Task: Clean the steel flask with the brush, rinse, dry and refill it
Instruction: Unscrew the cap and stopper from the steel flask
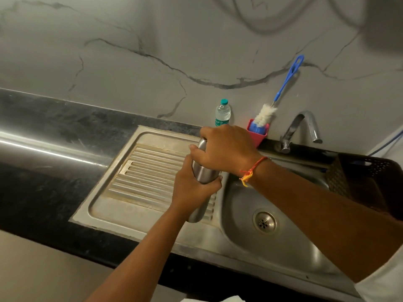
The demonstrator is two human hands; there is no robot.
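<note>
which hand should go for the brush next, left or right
Right, probably. The right hand is on top of the steel flask, nearer the brush in the pink holder. The left hand grips the flask's body farther away and can steady it.

**Steel flask in both hands, brush standing in its holder**

The steel flask (205, 173) is a plain brushed-metal cylinder with a rounded shoulder. It is held over the ribbed drainboard (139, 171), just beside the sink bowl, with its base nearer the camera and its upper end toward the wall. The left hand (192, 189) grips its middle from below, and the right hand (225, 149) wraps over its upper end (so the cap or mouth is hidden). The brush (265, 114) stands head-down in a pink holder (257, 136) at the back of the counter. Its white bristles rise above the rim, and its blue looped handle leans up and right against the wall, apart from the flask.
</note>
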